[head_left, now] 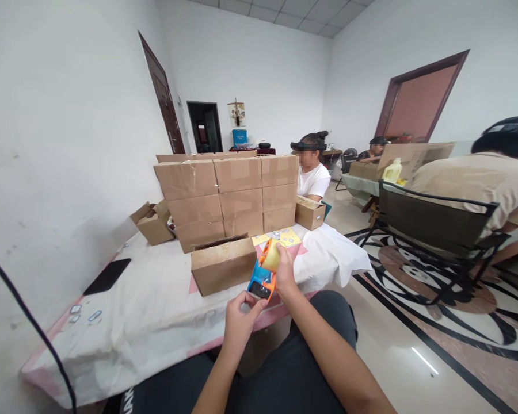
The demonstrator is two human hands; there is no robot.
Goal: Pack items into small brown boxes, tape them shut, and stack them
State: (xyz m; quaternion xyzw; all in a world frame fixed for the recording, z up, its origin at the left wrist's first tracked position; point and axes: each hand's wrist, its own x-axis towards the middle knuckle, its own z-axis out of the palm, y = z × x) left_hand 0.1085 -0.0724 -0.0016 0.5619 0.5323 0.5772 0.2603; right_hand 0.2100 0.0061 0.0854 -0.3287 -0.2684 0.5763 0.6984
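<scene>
Above the table's front edge I hold a blue and orange tape dispenser (255, 277) between both hands. A roll of yellowish tape (270, 257) sits at its upper end. My right hand (285, 270) is wrapped round the side of the roll. At the lower end, by a dark part of the dispenser, the thumb and fingers of my left hand (240, 310) pinch its edge. Just left of the dispenser stands a brown cardboard box (224, 264), its upper flap edge raised.
Stacked taped cartons (237, 195) form a wall at the back of the cloth-covered table (155, 310). An open carton (153, 223) and a black phone-like slab (107, 276) lie left. A smaller box (309, 213) stands right, near a person in white (315, 179). Another person sits at right.
</scene>
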